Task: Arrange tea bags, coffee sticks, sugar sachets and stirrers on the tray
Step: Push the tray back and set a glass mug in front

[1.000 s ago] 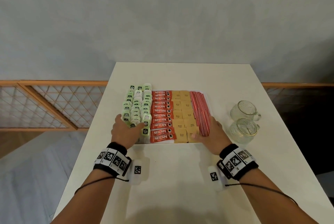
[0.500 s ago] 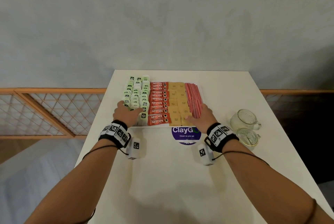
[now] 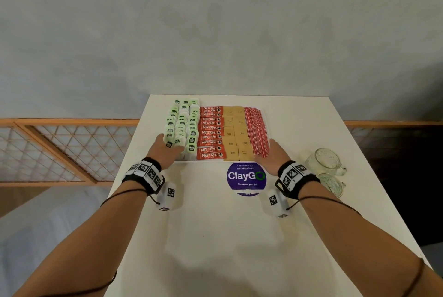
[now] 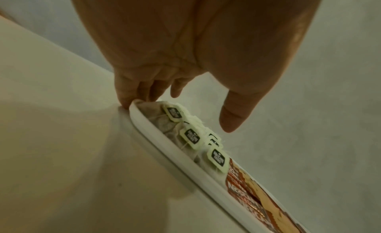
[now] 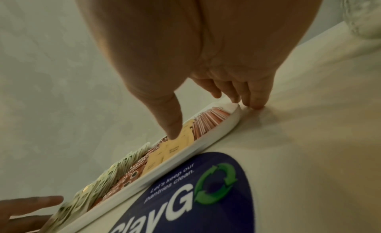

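Note:
A white tray lies on the far half of the white table. It holds rows of green-tagged tea bags, red coffee sticks, tan sugar sachets and red stirrers. My left hand is at the near left corner. Its fingers touch the tray rim and its thumb hovers over the tea bags. My right hand is at the near right corner, fingers against the rim, thumb over the sachets.
A round purple ClayGo sticker lies on the table just in front of the tray. Two glass cups stand to the right, close to my right wrist. A wooden lattice railing runs behind the table on the left.
The tray has slid away from me toward the far end of the table, with both hands staying at its near corners. The purple sticker has come into view.

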`<state>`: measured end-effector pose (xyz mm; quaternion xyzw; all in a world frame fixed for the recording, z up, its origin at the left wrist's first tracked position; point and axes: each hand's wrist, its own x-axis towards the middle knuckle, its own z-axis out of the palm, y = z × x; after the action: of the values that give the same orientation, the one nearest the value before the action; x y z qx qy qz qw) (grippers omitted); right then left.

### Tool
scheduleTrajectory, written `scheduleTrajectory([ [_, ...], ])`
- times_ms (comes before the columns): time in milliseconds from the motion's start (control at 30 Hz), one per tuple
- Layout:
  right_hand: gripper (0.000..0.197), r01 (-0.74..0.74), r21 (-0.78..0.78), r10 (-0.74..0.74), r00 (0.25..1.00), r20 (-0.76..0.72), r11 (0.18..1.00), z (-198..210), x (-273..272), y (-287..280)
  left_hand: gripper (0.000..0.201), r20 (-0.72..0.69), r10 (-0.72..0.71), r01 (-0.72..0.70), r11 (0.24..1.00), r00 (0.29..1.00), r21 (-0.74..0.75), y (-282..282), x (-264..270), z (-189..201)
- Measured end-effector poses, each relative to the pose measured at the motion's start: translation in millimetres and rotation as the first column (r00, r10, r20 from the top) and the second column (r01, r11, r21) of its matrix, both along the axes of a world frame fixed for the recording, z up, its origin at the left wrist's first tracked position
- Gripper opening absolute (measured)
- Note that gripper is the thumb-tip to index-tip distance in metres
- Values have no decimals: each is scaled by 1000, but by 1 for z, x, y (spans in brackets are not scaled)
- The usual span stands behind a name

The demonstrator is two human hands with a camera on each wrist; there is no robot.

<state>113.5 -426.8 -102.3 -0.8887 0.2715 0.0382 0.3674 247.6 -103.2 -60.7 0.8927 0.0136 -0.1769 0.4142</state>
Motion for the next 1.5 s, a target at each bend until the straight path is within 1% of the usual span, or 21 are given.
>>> scheduleTrajectory([
  [100,50,62,-61,-63,998,-24,996,1,-18,5,83,-3,-5,5,1000,1000,22,8,-14,-5],
  [167,49,78,-74,-81,996,-40,994,-2,-31,9,75,18,-18,17,999,1000,50,13,-24,-11],
  [267,55,70,-44,-72,996,-44,997,-6,-44,20,73,34,-27,24,998,999,62,17,-35,-22],
  [400,62,73,-40,-75,996,-45,997,-8,-46,28,78,60,-71,64,992,996,107,16,-40,-23],
  [533,61,78,-42,-81,995,-62,996,-3,-41,30,69,51,-81,75,991,995,108,15,-33,-20],
  [633,66,68,-40,-71,995,-65,997,0,-36,30,68,33,-85,81,989,996,123,15,-27,-21],
  [700,65,66,-38,-68,995,-74,997,2,-32,28,72,30,-92,87,986,995,144,18,-13,-37],
  [800,62,63,-42,-67,993,-94,997,8,-26,28,76,26,-108,103,984,994,147,30,27,-98],
  [867,63,51,-49,-56,992,-113,997,12,-23,28,77,21,-120,115,980,993,163,31,35,-112],
  [933,64,49,-46,-55,990,-128,998,16,-21,28,81,29,-118,112,981,993,159,24,18,-85],
  [1033,65,39,-49,-45,989,-137,998,18,-19,27,94,35,-114,107,981,993,160,18,3,-60],
  [1100,66,30,-48,-36,989,-142,998,19,-19,27,97,33,-109,103,982,993,155,13,-7,-43],
  [1167,65,24,-33,-29,989,-144,999,20,-19,26,100,27,-110,105,982,994,157,11,-9,-39],
  [1267,67,25,-13,-27,991,-134,1000,23,-21,25,107,17,-103,99,982,995,158,14,0,-49],
  [1333,62,17,-17,-19,992,-126,1000,36,-26,31,102,22,-105,100,983,994,153,12,-5,-41],
  [1367,61,4,-28,-7,991,-131,1000,41,-29,32,98,31,-104,98,982,994,159,9,-15,-29],
  [1433,64,-50,-52,42,988,-149,997,54,-37,33,88,52,-106,94,975,993,202,2,-28,-18],
  [1500,66,-106,-86,93,986,-135,991,70,-49,31,84,99,-129,104,969,987,225,-3,-39,-13],
])
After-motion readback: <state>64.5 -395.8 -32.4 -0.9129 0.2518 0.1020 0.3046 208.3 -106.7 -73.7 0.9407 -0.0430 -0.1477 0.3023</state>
